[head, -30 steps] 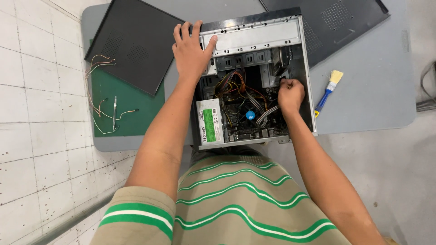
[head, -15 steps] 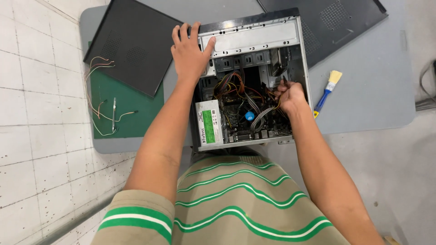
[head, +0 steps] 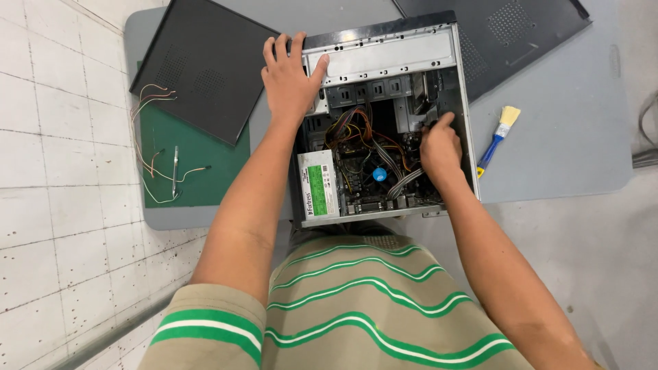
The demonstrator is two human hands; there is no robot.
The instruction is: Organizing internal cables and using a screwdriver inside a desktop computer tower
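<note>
My left hand (head: 288, 79) lies flat on the top-left corner of the open PC case (head: 384, 51), fingers spread over the edge toward 12 o'clock, grip released, just pressing on the metal. My right hand (head: 439, 147) is inside the case at approx 3 o'clock, fingers curled down among the cables (head: 370, 137) by the drive bays; can't tell if that grip is pinching anything, fingertips are hidden. The case lies on its side on the grey worktop (head: 569, 137), mid-frame. PSU w/ green label (head: 319, 185) sits at 7 o'clock inside, CPU fan (head: 379, 175) at centre. Black side panel (head: 205, 68) at 10 o'clock, partly on a green mat (head: 205, 171) w/ loose wires (head: 147, 137). Blue-handled brush (head: 499, 133) at 3 o'clock, outside the case.
</note>
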